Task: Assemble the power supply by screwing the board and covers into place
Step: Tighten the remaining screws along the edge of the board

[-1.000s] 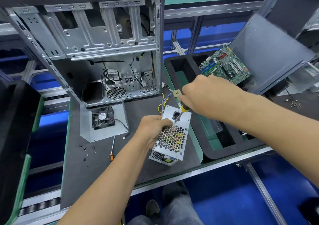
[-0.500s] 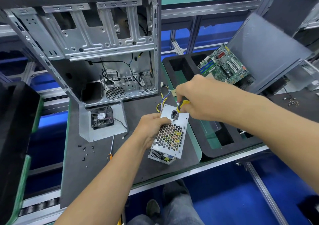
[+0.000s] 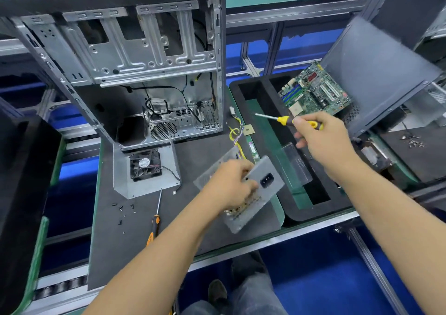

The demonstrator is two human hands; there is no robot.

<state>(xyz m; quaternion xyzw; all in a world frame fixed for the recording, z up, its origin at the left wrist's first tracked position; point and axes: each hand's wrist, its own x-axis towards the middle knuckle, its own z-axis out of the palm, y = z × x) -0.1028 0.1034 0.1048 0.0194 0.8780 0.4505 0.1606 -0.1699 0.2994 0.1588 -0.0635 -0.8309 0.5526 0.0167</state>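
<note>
Left hand: my left hand [image 3: 229, 184] grips the power supply [image 3: 255, 189], tilted up off the near edge of the table [image 3: 193, 155], socket face toward me.
Right hand: my right hand [image 3: 323, 140] is closed round the yellow-handled screwdriver [image 3: 287, 120], tip lifted clear, pointing left over the black foam tray [image 3: 311, 206].
Progress: I judge the supply's own casing mid-way; whether every cover screw is seated, I cannot tell. Fitting it into the case looks left to do.
Table: a second screwdriver [image 3: 155, 215] and loose black screws [image 3: 121, 212] lie near left, beside the fan bracket [image 3: 144, 167].
Far: the open computer case [image 3: 135, 73] stands far left; a motherboard [image 3: 313, 90] leans far right.
</note>
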